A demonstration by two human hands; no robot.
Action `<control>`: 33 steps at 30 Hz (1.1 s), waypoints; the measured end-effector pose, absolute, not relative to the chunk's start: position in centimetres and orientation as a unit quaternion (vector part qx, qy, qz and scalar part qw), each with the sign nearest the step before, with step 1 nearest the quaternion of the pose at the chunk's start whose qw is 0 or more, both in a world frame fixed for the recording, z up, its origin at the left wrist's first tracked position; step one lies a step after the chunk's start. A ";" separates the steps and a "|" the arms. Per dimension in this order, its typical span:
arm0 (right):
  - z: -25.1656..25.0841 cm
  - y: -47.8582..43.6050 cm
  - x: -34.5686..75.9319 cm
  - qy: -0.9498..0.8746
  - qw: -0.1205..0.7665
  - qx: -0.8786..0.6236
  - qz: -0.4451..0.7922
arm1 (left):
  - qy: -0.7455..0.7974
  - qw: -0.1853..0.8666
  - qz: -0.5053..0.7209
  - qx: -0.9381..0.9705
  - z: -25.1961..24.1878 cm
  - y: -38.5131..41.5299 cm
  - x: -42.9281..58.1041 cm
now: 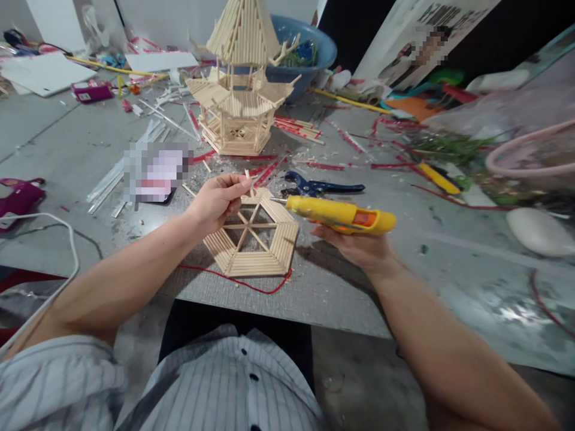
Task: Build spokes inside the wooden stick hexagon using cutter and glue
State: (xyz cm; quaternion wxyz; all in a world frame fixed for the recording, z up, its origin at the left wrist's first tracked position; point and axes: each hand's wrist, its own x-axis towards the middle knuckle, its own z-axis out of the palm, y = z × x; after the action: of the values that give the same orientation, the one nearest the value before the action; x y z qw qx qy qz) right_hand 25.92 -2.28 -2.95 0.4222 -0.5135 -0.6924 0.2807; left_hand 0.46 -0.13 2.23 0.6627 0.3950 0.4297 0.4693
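A hexagonal frame of thin wooden sticks point(257, 264), with spokes crossing at its middle, lies flat near the table's front edge. Above its far left side, my left hand point(223, 196) pinches a short wooden stick point(250, 184) between thumb and fingers. My right hand point(354, 242) is wrapped round a yellow glue gun point(335, 214), whose nozzle points left, close to the frame's far edge and the pinched stick. Just behind the gun rest dark blue pliers point(321, 186). A red cord point(251, 288) curves along the frame's near side.
Behind stands a tiered wooden-stick pagoda point(240, 90), with a blue basin point(309, 54) at its back. A phone point(157, 173) and clear glue sticks point(108, 170) lie to the left. Red-and-white strips point(326, 166), a yellow cutter point(439, 178) and a white computer mouse point(541, 231) are spread to the right.
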 end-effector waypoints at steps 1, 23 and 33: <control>-2.9 -2.5 25.8 -0.699 0.421 -0.512 0.269 | 0.429 0.665 0.468 0.393 2.2 -0.2 0.5; -1.7 -4.2 24.8 -0.810 0.342 -0.467 0.094 | 0.439 0.676 0.456 0.377 2.7 -0.8 1.0; -0.8 -4.4 24.6 -0.811 0.332 -0.475 0.083 | 0.436 0.674 0.450 0.392 2.3 -0.7 1.0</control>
State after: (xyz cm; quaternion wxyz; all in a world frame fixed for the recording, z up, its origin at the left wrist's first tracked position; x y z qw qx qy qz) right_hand 24.65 -4.41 -0.83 0.3324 -0.4746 -0.8108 0.0829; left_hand 0.96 -0.74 2.32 0.6736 0.3922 0.4364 0.4495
